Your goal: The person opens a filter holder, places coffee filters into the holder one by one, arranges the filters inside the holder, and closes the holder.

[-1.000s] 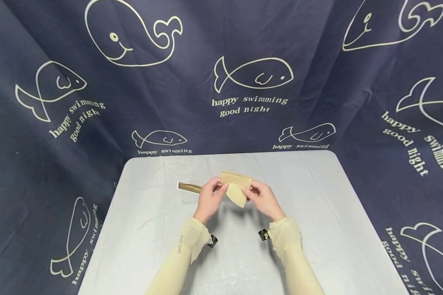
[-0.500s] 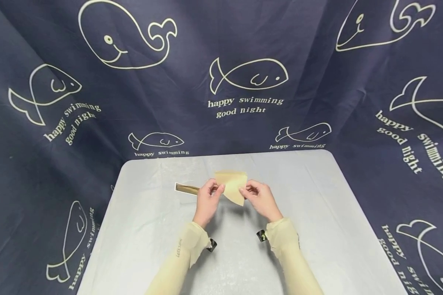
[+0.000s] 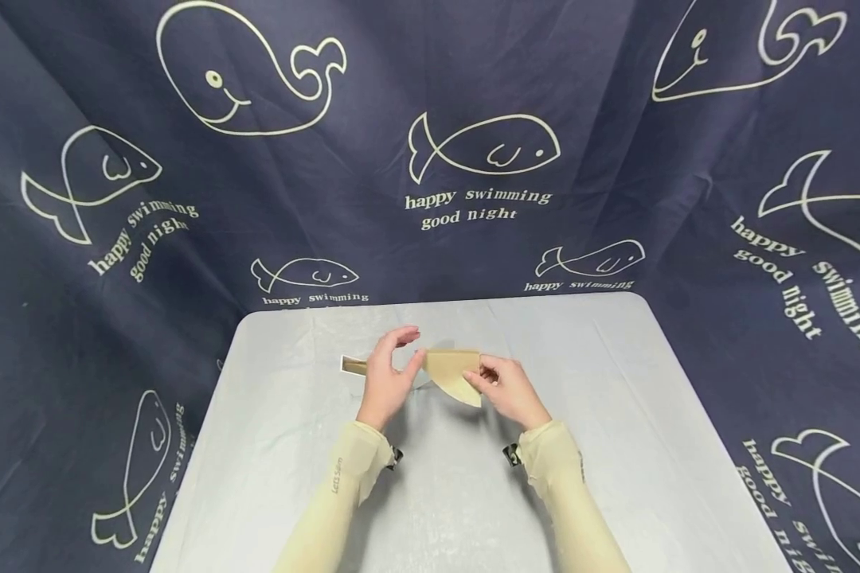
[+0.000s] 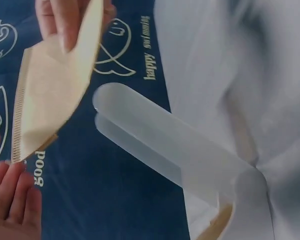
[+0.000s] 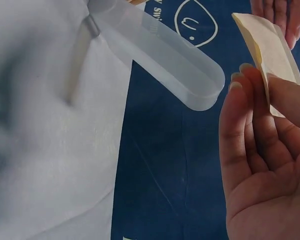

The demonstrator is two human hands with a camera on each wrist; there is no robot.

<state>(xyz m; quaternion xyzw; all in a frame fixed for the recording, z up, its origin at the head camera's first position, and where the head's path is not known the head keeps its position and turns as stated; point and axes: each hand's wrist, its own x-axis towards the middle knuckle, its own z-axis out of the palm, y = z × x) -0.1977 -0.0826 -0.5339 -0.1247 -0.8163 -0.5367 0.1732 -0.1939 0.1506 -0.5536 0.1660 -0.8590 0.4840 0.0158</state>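
Observation:
My right hand [image 3: 505, 390] pinches a tan coffee filter paper [image 3: 455, 374] between thumb and fingers at its right side. Its crimped seam [image 4: 19, 110] shows along one edge in the left wrist view. At the paper's left edge is my left hand [image 3: 388, 380], its fingers spread apart from the thumb and holding nothing; fingertips [image 4: 12, 170] lie close to the paper's corner, and contact is hard to tell. Behind the left hand, partly hidden, brown paper [image 3: 354, 366] lies inside a white-edged opening.
A frosted, rounded-end plastic piece [image 4: 140, 125] projects beneath the hands in both wrist views. The grey-white covered table [image 3: 315, 446] extends around the hands. Beyond its far edge hangs a dark blue curtain [image 3: 373, 239] with fish drawings.
My left hand has come off the filter paper, shifting left with its fingers spreading. The paper, still pinched by my right hand, has tipped so its top edge sits lower.

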